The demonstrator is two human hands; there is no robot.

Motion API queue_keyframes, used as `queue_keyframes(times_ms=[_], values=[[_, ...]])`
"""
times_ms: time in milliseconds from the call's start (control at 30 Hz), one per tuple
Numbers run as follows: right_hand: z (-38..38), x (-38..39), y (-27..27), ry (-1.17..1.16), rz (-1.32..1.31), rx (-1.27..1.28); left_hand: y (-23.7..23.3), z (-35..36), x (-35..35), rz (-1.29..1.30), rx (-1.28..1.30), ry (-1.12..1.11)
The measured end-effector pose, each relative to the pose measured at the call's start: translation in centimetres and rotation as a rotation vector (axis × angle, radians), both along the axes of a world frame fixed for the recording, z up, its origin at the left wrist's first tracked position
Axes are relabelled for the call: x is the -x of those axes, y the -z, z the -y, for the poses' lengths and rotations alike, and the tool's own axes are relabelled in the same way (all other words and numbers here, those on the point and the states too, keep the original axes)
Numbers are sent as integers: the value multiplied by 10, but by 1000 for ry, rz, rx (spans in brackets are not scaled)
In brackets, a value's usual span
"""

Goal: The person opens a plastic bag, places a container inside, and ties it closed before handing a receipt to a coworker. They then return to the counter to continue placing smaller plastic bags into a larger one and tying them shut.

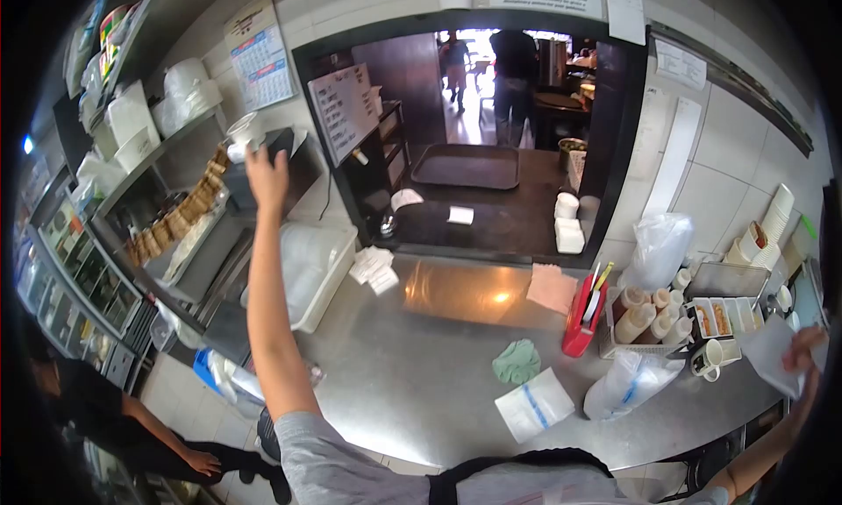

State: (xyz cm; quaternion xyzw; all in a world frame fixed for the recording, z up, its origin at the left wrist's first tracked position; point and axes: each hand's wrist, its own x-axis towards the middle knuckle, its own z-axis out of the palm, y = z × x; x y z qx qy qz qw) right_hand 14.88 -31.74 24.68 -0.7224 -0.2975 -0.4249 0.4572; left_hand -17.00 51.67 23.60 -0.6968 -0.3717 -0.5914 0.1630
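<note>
My left hand (266, 176) is raised at the upper left, fingers spread, at the white cup-like items (246, 132) on a dark box; whether the fingertips touch them I cannot tell. At the far right edge my right hand (802, 349) is closed on a thin white sheet (772, 356), partly blurred. Left of the sheet stand a white mug (709, 358) and a basket of squeeze bottles (645, 321).
The steel counter (377, 373) holds a green cloth (517, 362), a folded white packet (535, 406), a red holder (581, 321) and paper slips (374, 270). Beyond lies a black tray (465, 167). Another person (114, 417) is at lower left; a white bin (329, 281) stands nearer.
</note>
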Motion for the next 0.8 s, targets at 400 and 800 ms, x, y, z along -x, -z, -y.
queue_keyframes(times_ms=[400, 800], values=[[30, 60, 15, 2294, 170, 756, 22, -178, 51, -88, 278, -282], [-1, 66, 0, 1855, -257, 422, 9, -56, -41, 244, -477, -347]])
